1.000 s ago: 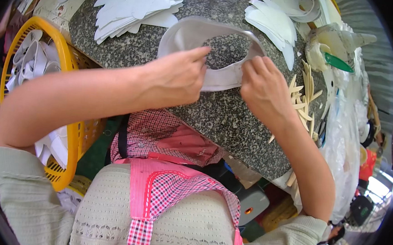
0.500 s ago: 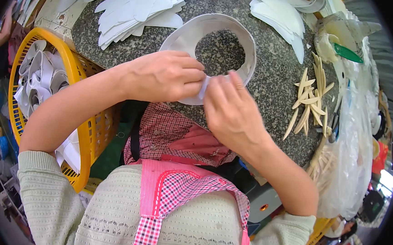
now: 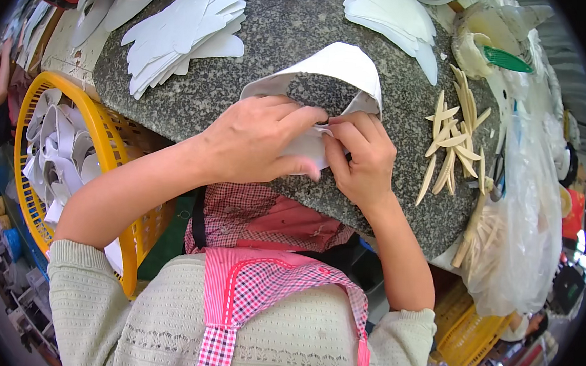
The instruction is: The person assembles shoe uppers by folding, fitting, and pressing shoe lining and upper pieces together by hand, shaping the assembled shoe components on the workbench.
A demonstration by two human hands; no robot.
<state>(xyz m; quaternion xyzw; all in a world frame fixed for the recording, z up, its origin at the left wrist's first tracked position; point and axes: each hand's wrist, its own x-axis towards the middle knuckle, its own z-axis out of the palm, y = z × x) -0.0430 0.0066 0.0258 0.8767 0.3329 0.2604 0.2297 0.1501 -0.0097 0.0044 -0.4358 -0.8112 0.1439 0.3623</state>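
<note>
A white shoe upper (image 3: 339, 58), bent into a closed loop, stands tilted on the speckled stone table in front of me. My left hand (image 3: 259, 136) grips its near edge from the left, fingers bent over the rim and thumb stretched out below. From the right, my right hand (image 3: 363, 150) pinches the same near edge between thumb and fingers. The fingertips of both hands almost meet there. Whether a smaller piece lies between them is hidden.
Stacked white cut pieces (image 3: 181, 36) lie at the far left, more white pieces (image 3: 393, 20) at the far right. Cream crescent-shaped strips (image 3: 453, 140) sit at the right, near a clear plastic bag (image 3: 525, 219) and a green tool (image 3: 507, 59). A yellow basket (image 3: 106, 136) holds white uppers.
The shoe upper has tipped up from lying flatter, its far side now raised. My right hand has turned into a pinch, and my left thumb has come out below the edge.
</note>
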